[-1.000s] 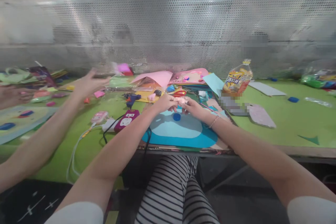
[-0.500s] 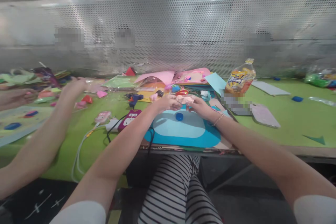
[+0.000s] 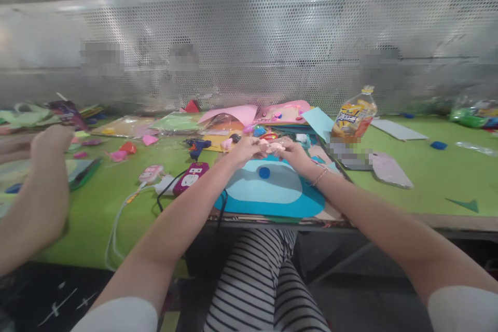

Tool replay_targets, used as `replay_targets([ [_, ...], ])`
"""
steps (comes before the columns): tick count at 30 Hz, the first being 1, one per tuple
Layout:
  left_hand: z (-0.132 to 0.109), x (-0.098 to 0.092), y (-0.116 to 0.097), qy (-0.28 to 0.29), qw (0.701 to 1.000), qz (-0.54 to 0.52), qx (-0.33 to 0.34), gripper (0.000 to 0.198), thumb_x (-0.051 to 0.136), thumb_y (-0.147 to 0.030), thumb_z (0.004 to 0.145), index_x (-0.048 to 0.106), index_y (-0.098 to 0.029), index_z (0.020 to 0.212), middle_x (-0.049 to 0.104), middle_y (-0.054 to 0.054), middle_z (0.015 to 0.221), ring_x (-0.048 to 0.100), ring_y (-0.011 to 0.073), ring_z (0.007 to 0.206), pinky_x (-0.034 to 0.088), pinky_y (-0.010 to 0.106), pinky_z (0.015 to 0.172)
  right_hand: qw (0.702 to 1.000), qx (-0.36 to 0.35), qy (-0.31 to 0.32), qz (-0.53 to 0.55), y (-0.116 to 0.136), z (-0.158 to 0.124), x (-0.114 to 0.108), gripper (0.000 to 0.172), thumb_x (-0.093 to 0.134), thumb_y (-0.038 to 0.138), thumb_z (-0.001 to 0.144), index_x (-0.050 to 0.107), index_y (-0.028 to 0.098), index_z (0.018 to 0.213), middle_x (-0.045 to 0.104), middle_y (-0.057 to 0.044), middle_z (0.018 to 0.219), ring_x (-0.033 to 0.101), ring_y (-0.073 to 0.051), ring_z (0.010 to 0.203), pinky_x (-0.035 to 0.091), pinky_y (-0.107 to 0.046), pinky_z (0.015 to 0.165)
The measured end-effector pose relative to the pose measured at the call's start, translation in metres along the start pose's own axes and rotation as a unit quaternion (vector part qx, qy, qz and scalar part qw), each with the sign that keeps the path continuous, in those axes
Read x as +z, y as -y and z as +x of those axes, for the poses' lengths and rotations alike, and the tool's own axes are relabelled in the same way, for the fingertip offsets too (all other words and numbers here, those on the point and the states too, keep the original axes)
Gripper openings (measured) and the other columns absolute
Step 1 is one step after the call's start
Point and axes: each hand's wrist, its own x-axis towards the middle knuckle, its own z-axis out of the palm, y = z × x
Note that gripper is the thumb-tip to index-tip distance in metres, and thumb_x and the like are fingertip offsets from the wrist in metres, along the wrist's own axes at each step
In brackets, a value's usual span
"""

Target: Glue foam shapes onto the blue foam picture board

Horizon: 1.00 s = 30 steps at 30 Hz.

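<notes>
Pale pink and soft-looking, the lump (image 3: pixel 275 147) has an uneven, kneaded surface, and we hold it above the table between both sets of fingertips. Our left hand (image 3: pixel 250 149) pinches one end, our right hand (image 3: pixel 294 154) the other; whether it is one piece or two we cannot tell. Below it we see a round blue disc (image 3: pixel 264 173) on a smooth, pale blue oval (image 3: pixel 264 193), which lies on a deeper blue sheet (image 3: pixel 313 205) with rounded corners. To the left we have a glossy maroon box (image 3: pixel 190 179) with a white print and, beyond it, a dark blue glue gun (image 3: pixel 197 146). To the right stands a clear plastic bottle (image 3: pixel 354 114) with a yellow label, near a flat, pinkish slab (image 3: pixel 391 170). Green covers our table (image 3: pixel 424 192), and behind it rises a dull metal screen (image 3: pixel 249 52) pierced with small holes. At far left, a co-worker's arm (image 3: pixel 42 202) is blurred.
</notes>
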Motion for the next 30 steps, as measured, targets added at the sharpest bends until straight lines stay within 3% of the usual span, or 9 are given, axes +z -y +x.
replay_targets([
  [6,-0.003,0.002,-0.003,-0.032,0.999,0.008,0.004,0.017,0.071,-0.024,0.071,0.059,-0.011,0.069,0.062,0.001,0.059,0.058,0.0066,0.054,0.048,0.022,0.063,0.999,0.018,-0.018,0.037,0.001,-0.003,-0.003,0.028,0.063,0.045,0.069,0.066,0.017,0.073,0.057,-0.006,0.091,0.054,-0.014,0.072,0.051,-0.025,0.053],
  [11,0.002,-0.002,0.002,-0.055,0.998,0.013,0.004,0.017,0.068,-0.025,0.073,0.059,-0.011,0.069,0.064,0.002,0.060,0.059,0.0081,0.056,0.049,0.022,0.064,0.994,0.073,-0.047,0.069,0.002,-0.005,-0.004,0.033,0.062,0.048,0.072,0.064,0.018,0.086,0.061,-0.005,0.086,0.057,-0.016,0.078,0.054,-0.027,0.062],
  [20,0.001,0.003,0.010,-0.015,1.000,-0.023,0.014,0.023,0.075,-0.013,0.061,0.061,-0.011,0.079,0.065,0.001,0.071,0.062,0.0092,0.066,0.052,0.027,0.074,0.998,0.041,-0.001,-0.044,-0.009,-0.002,-0.002,0.028,0.064,0.037,0.069,0.063,0.018,0.089,0.060,-0.003,0.079,0.057,-0.017,0.070,0.052,-0.028,0.053],
  [24,-0.001,0.009,0.012,-0.050,0.998,0.020,0.027,0.023,0.076,-0.017,0.059,0.062,-0.012,0.077,0.065,0.000,0.069,0.062,0.0108,0.064,0.052,0.027,0.069,0.998,0.028,0.007,-0.061,-0.012,-0.003,-0.002,0.028,0.062,0.037,0.071,0.063,0.017,0.091,0.061,-0.005,0.083,0.057,-0.017,0.073,0.052,-0.027,0.054],
  [30,0.002,0.009,0.018,-0.064,0.988,0.136,0.035,0.018,0.073,-0.019,0.059,0.056,-0.013,0.060,0.059,-0.001,0.053,0.060,0.0125,0.055,0.050,0.025,0.059,0.998,0.014,0.037,-0.054,-0.008,-0.005,-0.001,0.026,0.063,0.034,0.071,0.063,0.016,0.090,0.062,-0.006,0.090,0.058,-0.016,0.076,0.050,-0.025,0.054],
])
